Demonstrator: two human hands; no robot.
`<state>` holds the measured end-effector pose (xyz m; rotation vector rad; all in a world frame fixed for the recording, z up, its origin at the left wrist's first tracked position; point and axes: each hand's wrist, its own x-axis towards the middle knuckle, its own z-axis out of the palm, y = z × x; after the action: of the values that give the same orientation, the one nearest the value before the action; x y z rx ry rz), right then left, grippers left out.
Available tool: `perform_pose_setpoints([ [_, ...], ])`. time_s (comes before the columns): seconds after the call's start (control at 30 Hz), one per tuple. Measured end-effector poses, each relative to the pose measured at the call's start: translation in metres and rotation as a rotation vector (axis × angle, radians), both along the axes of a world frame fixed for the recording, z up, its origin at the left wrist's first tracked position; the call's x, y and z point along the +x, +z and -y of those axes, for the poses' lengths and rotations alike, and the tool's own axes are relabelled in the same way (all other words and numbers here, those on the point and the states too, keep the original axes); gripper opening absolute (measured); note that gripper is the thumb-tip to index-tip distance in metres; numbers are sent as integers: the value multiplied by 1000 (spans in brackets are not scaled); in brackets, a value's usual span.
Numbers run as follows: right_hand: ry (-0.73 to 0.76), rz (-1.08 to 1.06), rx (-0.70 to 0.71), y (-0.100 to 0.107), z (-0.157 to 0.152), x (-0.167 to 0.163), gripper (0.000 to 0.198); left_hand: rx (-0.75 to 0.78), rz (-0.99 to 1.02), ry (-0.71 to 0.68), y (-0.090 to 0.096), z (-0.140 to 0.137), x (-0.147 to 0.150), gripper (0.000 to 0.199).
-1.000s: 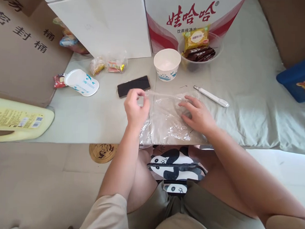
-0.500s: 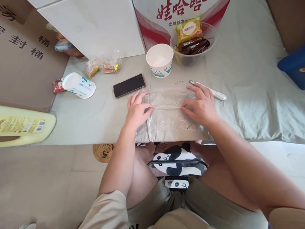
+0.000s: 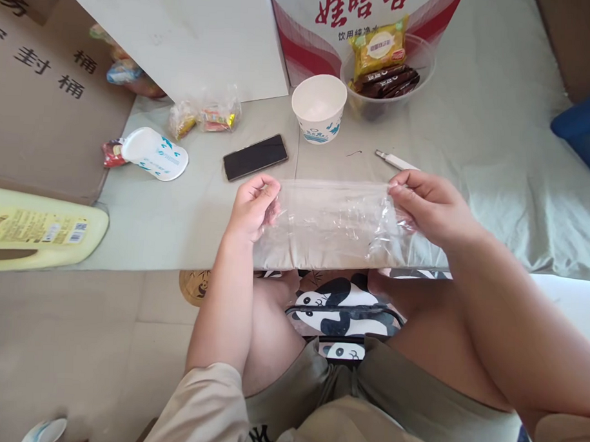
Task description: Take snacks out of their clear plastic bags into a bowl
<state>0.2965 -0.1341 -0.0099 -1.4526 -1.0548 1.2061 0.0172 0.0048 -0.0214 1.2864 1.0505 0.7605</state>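
A clear plastic bag or film (image 3: 331, 216) is stretched between my hands over the front of the cloth-covered table (image 3: 472, 130). My left hand (image 3: 254, 207) is closed, thumb and fingers pinching its upper left corner. At the upper right corner my right hand (image 3: 431, 203) pinches it in the same way. Behind the plastic lie a black phone (image 3: 256, 157) and a white utility knife (image 3: 396, 160), partly covered by my right hand. A white paper cup (image 3: 319, 109) with blue print stands upright farther back.
A clear bowl (image 3: 406, 99) holds wrapped snacks. On the left lie a tipped paper cup (image 3: 157, 153), small packets (image 3: 216, 118) and a yellow jug (image 3: 47, 228). Cardboard (image 3: 51, 122) and a white box (image 3: 185, 43) stand behind; a blue container (image 3: 581, 134) is at right.
Both hands have closed on the plastic's upper corners and moved apart. The plastic, loosely spread on the table before, is now drawn out between them.
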Motion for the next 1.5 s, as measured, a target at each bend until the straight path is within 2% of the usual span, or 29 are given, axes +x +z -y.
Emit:
perform_pose_setpoints([
  [0.07,8,-167,-84,-3,-3,4,33,-50,-4,15,4,0,3,38],
  [0.13,-48,-241,-160,-11,-11,9,35,-113,-36,1,6,-1,4,29],
  [0.23,-284,-270,-141,-23,-26,16,37,-191,-100,-71,6,-3,7,20],
  [0.3,-339,-301,-109,-27,-33,13,31,-214,-117,-153,4,-3,10,19],
  [0.4,-141,-354,-111,-25,-34,-2,21,-251,-104,-304,1,-1,18,22],
  [0.47,85,-366,-147,-22,-31,-16,34,-279,-73,-392,0,1,23,25],
  [0.53,380,-373,-211,-20,-29,-28,42,-308,-19,-447,1,1,27,29],
  [0.6,648,-368,-253,-20,-27,-36,35,-355,72,-445,2,1,29,30],
  [0.63,718,-360,-250,-21,-27,-39,34,-386,133,-413,2,0,30,32],
  [0.67,728,-349,-231,-22,-27,-41,35,-411,204,-358,2,0,31,36],
  [0.73,568,-299,-156,-24,-27,-44,36,-429,365,-219,2,1,35,50],
  [0.8,285,-190,-76,-26,-28,-47,34,-421,472,-155,0,6,41,64],
  [0.87,35,-56,-37,-27,-30,-48,29,-423,478,-204,-4,12,48,69],
  [0.93,-100,47,-34,-27,-31,-47,26,-425,392,-289,-8,18,55,62],
  [1.0,-139,91,-37,-27,-32,-46,22,-391,237,-305,-13,21,61,50],
  [1.1,-122,64,-18,-25,-31,-43,17,-293,-7,-217,-19,20,65,30],
  [1.17,-121,20,4,-25,-30,-42,21,-243,-75,-191,-21,17,64,25],
  [1.3,-184,-113,67,-25,-26,-42,20,-208,52,-201,-16,14,54,27],
  [1.43,-200,-250,134,-26,-26,-41,10,-229,223,-105,-6,13,45,12],
  [1.5,-192,-308,114,-26,-28,-40,12,-231,242,-41,-4,12,46,23],
])
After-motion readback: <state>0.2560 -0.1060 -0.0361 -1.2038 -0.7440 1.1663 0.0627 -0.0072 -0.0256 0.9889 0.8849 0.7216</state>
